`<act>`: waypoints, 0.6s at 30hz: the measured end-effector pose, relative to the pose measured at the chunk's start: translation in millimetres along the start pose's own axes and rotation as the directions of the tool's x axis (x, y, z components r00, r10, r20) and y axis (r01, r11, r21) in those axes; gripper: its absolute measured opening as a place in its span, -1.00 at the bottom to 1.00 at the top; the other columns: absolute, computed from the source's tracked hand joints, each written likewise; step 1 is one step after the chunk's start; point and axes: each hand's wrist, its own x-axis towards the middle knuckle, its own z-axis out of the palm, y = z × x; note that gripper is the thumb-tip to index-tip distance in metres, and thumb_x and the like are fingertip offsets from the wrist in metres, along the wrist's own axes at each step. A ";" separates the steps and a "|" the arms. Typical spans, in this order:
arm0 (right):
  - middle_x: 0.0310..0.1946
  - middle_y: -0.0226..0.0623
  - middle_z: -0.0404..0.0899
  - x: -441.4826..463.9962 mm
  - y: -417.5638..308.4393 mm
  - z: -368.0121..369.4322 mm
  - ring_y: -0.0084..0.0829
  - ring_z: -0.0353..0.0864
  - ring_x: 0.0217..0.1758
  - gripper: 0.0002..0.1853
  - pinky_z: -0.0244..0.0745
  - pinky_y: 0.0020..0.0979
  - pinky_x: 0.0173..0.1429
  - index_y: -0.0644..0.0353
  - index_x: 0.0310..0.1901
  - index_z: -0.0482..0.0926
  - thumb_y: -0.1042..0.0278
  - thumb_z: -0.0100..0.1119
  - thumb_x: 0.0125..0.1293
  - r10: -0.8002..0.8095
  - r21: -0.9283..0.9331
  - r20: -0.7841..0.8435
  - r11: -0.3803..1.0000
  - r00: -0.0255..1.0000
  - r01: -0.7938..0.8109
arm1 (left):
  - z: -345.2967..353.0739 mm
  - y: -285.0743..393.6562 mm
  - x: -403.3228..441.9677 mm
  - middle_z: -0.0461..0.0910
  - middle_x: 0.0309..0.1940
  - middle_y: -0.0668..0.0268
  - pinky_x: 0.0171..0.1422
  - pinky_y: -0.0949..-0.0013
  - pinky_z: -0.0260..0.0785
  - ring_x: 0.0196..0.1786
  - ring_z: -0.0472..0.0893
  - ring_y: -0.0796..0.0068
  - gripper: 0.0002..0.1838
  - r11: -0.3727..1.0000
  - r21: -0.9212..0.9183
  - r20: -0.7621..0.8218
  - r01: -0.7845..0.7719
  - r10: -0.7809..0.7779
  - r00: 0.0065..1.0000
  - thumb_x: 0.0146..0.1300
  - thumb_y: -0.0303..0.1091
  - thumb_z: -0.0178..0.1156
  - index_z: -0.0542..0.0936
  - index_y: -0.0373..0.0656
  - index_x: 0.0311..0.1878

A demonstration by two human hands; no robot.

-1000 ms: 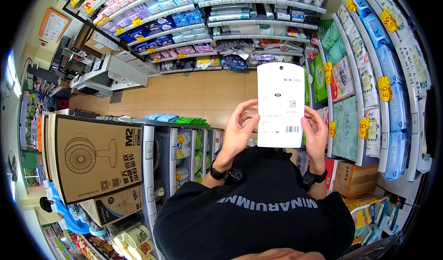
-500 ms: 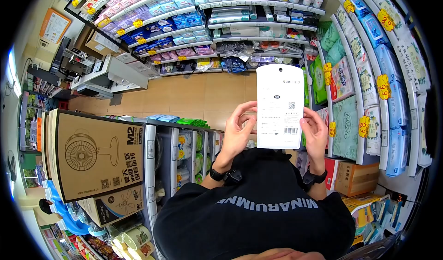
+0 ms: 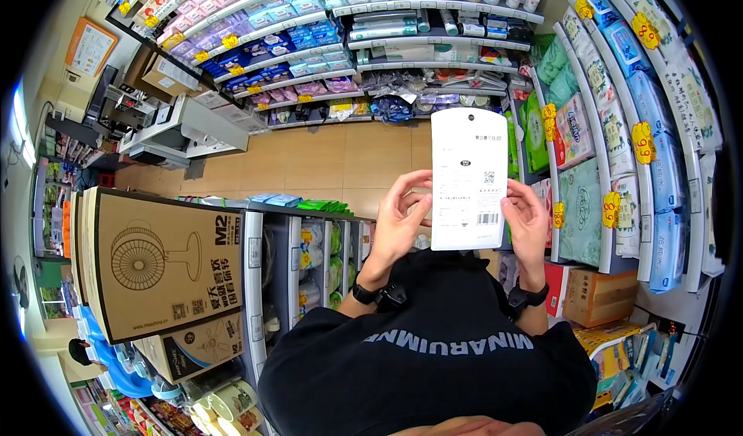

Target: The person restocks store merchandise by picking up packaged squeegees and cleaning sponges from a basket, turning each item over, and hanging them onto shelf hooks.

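Note:
A white hang-card package (image 3: 468, 181) is held upright in front of my chest, its printed back toward me. A hang hole, small dark text, a QR code and a barcode show on it; whatever is on its other side is hidden. My left hand (image 3: 404, 213) grips the left edge, fingers reaching behind the card. On the right edge, my right hand (image 3: 528, 218) pinches it near the barcode, thumb in front. Dark bands with black devices are on both wrists.
Shelves of packaged goods (image 3: 309, 41) line the far side, with tissue packs (image 3: 579, 204) on shelves at my right. A fan box (image 3: 162, 262) stands on the shelf unit at my left. Tiled floor (image 3: 325, 153) lies beyond. A person in blue (image 3: 112, 359) is at lower left.
The card and both hands stay in nearly the same place, the card tilting very slightly. The view has shifted a little.

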 end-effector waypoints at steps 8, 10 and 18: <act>-0.07 -0.28 0.58 3.0 5.9 4.7 -0.59 0.57 -0.03 -0.60 0.53 -0.56 0.12 0.38 0.24 0.42 0.62 0.19 0.39 0.119 -0.025 0.105 0.993 0.987 -0.118 | -3.8 -20.2 -1.9 0.40 0.31 0.15 0.22 0.27 0.54 0.26 0.54 0.33 -0.41 0.999 0.053 0.087 0.001 -0.006 0.996 0.43 -0.46 0.21 0.25 -0.23 0.46; -0.05 -0.26 0.57 1.8 14.2 6.9 -0.59 0.58 -0.02 -0.60 0.54 -0.55 0.14 0.35 0.21 0.41 0.62 0.21 0.38 0.166 -0.022 0.145 0.986 0.975 -0.164 | -4.1 -27.4 -1.9 0.36 0.36 0.13 0.29 0.22 0.49 0.30 0.51 0.27 -0.36 0.996 0.086 0.131 0.022 -0.033 0.991 0.44 -0.41 0.21 0.19 -0.22 0.49; 0.15 -0.14 0.57 -3.9 20.4 22.4 -0.39 0.61 0.21 -0.63 0.53 -0.39 0.29 0.35 0.21 0.44 0.59 0.19 0.41 0.184 -0.021 0.291 0.982 0.939 -0.186 | 6.0 -36.7 -5.4 0.24 0.45 -0.06 0.40 0.13 0.38 0.41 0.43 0.09 -0.17 0.976 0.069 0.288 0.206 -0.217 0.933 0.49 -0.05 0.18 -0.02 -0.30 0.55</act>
